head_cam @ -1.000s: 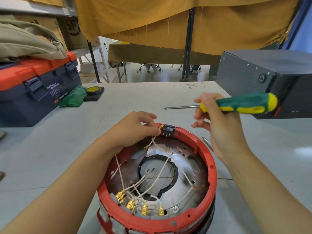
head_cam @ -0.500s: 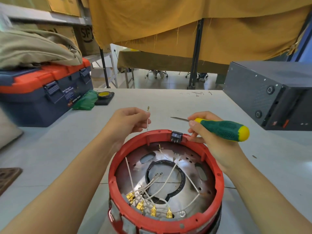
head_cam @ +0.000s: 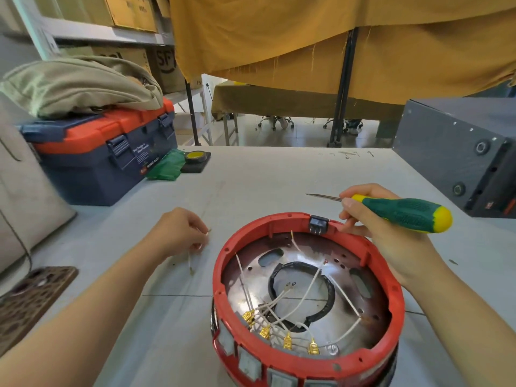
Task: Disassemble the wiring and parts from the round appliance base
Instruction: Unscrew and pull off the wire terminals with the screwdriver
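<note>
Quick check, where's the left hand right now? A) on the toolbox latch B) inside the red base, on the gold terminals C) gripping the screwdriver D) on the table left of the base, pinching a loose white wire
D: the left hand is down at the table, left of the red base, pinching a short white wire; the screwdriver is in the right hand.

left hand (head_cam: 178, 233) carried pulled wire (head_cam: 190, 262) off base (head_cam: 307, 361), onto table (head_cam: 251, 191).
</note>
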`<action>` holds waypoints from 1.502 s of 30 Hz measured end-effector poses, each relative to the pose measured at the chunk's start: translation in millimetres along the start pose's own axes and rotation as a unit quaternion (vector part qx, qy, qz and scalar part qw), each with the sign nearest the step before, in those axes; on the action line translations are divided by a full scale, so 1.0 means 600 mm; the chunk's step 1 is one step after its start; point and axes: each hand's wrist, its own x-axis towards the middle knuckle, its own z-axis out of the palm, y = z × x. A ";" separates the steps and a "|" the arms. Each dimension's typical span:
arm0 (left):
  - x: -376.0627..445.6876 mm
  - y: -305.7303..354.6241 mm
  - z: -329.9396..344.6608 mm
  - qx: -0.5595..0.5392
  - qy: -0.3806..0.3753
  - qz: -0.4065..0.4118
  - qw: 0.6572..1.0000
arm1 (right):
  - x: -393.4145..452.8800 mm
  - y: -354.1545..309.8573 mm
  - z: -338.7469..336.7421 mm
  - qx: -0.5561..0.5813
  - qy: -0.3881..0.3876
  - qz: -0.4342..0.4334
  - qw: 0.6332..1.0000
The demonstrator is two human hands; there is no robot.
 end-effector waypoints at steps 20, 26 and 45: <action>-0.017 0.020 0.007 0.132 0.006 0.047 0.990 | 0.000 0.004 -0.003 -0.009 -0.008 0.003 1.000; -0.063 0.075 -0.009 0.038 -0.145 0.102 0.983 | -0.008 -0.002 -0.003 -0.009 -0.011 0.004 1.000; -0.009 0.155 0.061 0.102 -0.142 0.240 0.955 | -0.006 -0.014 -0.010 0.023 -0.061 -0.030 0.997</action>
